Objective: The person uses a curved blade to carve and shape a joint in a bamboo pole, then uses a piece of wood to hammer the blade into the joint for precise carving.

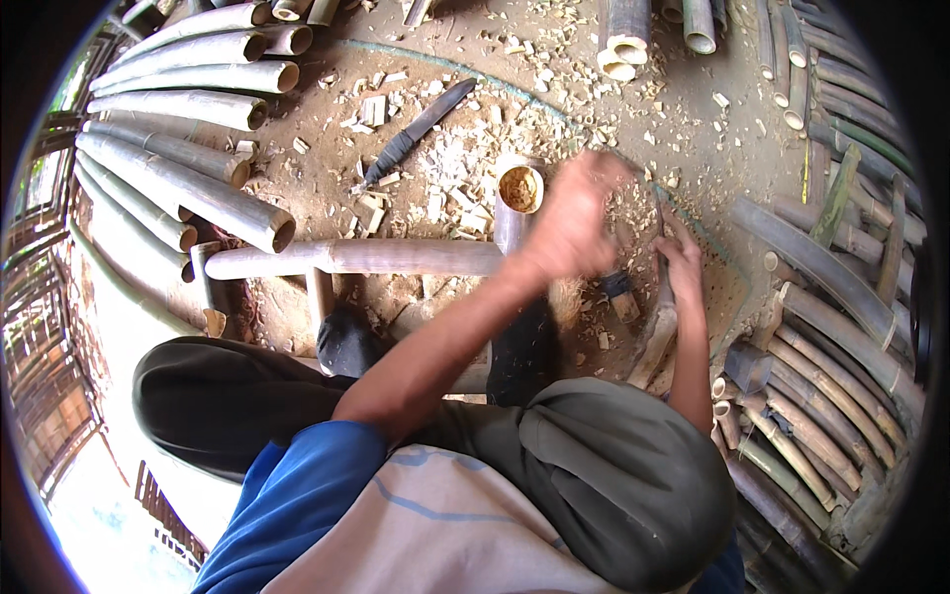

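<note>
My left hand (579,218) is blurred by motion and looks closed, its fingers curled at the far side. What it grips, if anything, I cannot make out. To its right, my right hand (681,259) is closed around a slim long-handled knife (653,346); the pale handle runs back along my forearm and a thin blade points away. Between the two hands lies a tool with a dark-wrapped handle (620,295), partly hidden. Just left of my left hand stands an upright bamboo tube (511,228) with wood bits in its mouth.
A horizontal bamboo pole (396,256) crosses before my knees. Beyond it, a large knife (421,131) with a wrapped grip lies among pale shavings (445,188). Bamboo poles (188,104) stack at the left; more bamboo lengths (841,327) lie at the right. Cut tubes (628,45) rest at the back.
</note>
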Tool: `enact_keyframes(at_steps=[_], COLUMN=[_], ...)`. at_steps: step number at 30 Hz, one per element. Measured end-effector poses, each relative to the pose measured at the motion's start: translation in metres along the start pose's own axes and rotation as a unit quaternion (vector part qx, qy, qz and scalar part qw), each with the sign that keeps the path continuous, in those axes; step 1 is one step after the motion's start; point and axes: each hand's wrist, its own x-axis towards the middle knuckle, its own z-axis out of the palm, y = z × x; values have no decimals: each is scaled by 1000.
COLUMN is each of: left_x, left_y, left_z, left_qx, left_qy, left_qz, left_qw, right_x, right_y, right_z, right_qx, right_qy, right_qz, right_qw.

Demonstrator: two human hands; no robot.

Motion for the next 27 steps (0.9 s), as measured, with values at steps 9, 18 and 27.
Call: enact_keyframes(at_steps=[9,18,27], left_x=[-25,-55,19], left_y=[-165,-167,-141], left_z=[-124,-97,-69], left_qx=[-263,-332,-209], left_qy=[348,233,73], left_qz=[-307,-359,-266], left_qw=[846,841,938], right_x=[-28,-16,23], right_y=[11,22,-35], right_z=[68,54,123], right_qx=[-480,-281,-496], right_qy=[-84,29,115], right_qz=[-107,-194,-419], right_qw=[867,939,752])
